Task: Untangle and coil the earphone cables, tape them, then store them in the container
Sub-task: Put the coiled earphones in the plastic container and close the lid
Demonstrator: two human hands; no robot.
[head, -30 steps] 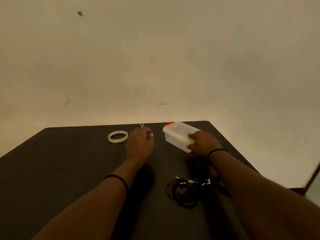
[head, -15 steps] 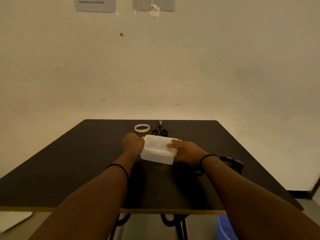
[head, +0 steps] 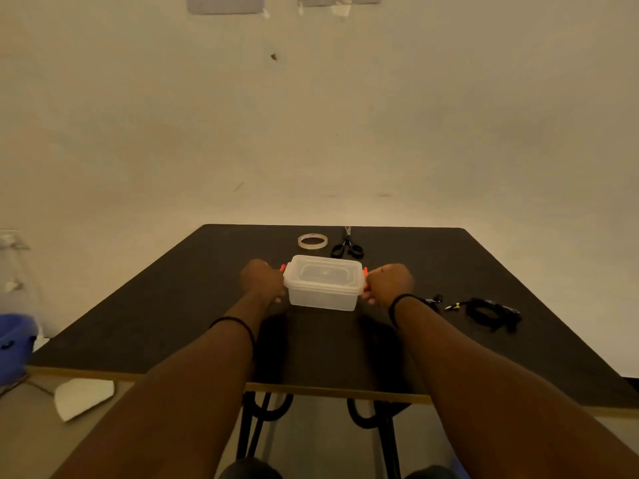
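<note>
The clear plastic container [head: 323, 288] sat on the dark table [head: 173, 305], roughly midway between the left and right edges and somewhat nearer the far edge than the near one. Its lid [head: 324, 274] was on, and an orange clip showed at each short end. The person had a hand at each of those ends. The left hand [head: 261, 280] was pressed against the left end, its fingers curled in round the side of the box by the orange clip [head: 283, 268]. The right hand [head: 389, 283] did the same on the right end, fingers curled against the other clip [head: 365, 271], with the fingertips tucked low by the base of the box. Both hands gripped the container, which rested flat on the tabletop.

The earphone cables [head: 485, 312] lay in a loose black tangle on the table toward its right edge, well apart from the box, with a yellow-tipped plug [head: 453, 306] pointing back toward the person's right wrist. A second bit of black cable [head: 435, 300] lay just beside that wrist.

Behind the container, close to the far edge, lay a roll of clear tape [head: 312, 241] flat on its side, and just to its right a pair of black-handled scissors [head: 346, 245] with the blades pointing at the wall.

A thin dark band [head: 401, 299] circled each wrist.
</note>
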